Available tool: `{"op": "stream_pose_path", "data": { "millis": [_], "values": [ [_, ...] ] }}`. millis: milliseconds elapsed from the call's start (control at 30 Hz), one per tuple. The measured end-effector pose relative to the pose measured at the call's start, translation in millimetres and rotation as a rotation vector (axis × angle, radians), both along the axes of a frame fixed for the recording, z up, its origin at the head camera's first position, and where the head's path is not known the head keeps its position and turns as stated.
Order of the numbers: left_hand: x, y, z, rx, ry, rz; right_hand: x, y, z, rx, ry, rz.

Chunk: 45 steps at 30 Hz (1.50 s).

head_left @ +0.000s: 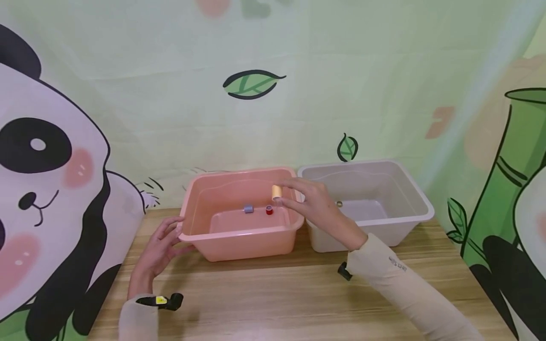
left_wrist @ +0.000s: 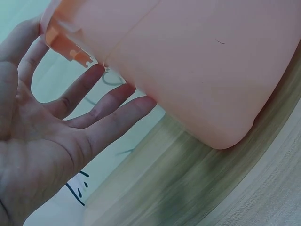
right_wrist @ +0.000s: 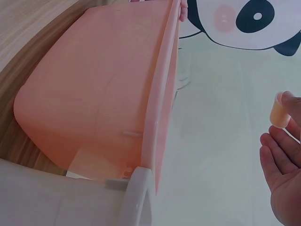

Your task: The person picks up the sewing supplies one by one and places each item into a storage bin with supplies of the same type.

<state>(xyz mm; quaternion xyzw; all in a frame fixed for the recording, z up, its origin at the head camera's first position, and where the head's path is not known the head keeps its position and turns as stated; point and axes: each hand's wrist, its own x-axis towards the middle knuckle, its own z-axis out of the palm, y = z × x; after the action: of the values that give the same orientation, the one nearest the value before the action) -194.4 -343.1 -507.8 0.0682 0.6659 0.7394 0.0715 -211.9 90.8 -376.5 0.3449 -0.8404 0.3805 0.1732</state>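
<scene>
Right hand: thumb and fingertips of the right hand (head_left: 317,201) pinch a small yellow cylinder (head_left: 277,192), the gap just wide enough for it.
Yellow cylinder: held nearly upright in the air over the right part of the pink plastic bin (head_left: 251,246), clear of its floor.
Left hand: the left hand (head_left: 159,246) has its fingers spread and mostly straight, fingertips touching the pink bin at its left end; it lifts nothing.
Inside the pink bin: a small blue cylinder (head_left: 249,209) lies near a red cylinder (head_left: 269,210), the two apart.
Grey bin: the grey plastic bin (head_left: 358,236) sits just right of the pink one, with a small olive-gold item (head_left: 339,204) inside, partly shown.
Surface: both bins stand on a wood-grain surface (head_left: 256,293).
Backdrop: pale green cloth (head_left: 170,118) printed with pandas, leaves and bamboo.
</scene>
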Motion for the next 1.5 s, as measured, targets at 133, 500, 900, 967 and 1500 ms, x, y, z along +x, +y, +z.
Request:
{"op": "stream_pose_path", "data": {
  "millis": [133, 500, 900, 967, 1500],
  "values": [
    [-0.1, 0.2, -0.9, -0.007, -0.005, 0.002, -3.0, -1.0, 1.2, 0.015, 0.018, -0.005],
    [1.6, 0.7, -1.2, -0.006, -0.018, 0.019, -10.2, -2.1, 5.5, 0.003, 0.015, -0.015],
    [0.9, 0.3, -0.1, 0.022, 0.019, 0.005, -14.1, -2.4, 16.7, 0.023, -0.052, -0.015],
    [0.7, 0.3, -0.4, 0.018, 0.017, 0.01, -14.3, -2.6, 18.0, 0.031, -0.069, -0.02],
    [0.6, -0.1, -2.3, -0.005, 0.017, 0.025, -24.5, 0.7, 28.0, 0.061, -0.07, -0.013]
  ]
}}
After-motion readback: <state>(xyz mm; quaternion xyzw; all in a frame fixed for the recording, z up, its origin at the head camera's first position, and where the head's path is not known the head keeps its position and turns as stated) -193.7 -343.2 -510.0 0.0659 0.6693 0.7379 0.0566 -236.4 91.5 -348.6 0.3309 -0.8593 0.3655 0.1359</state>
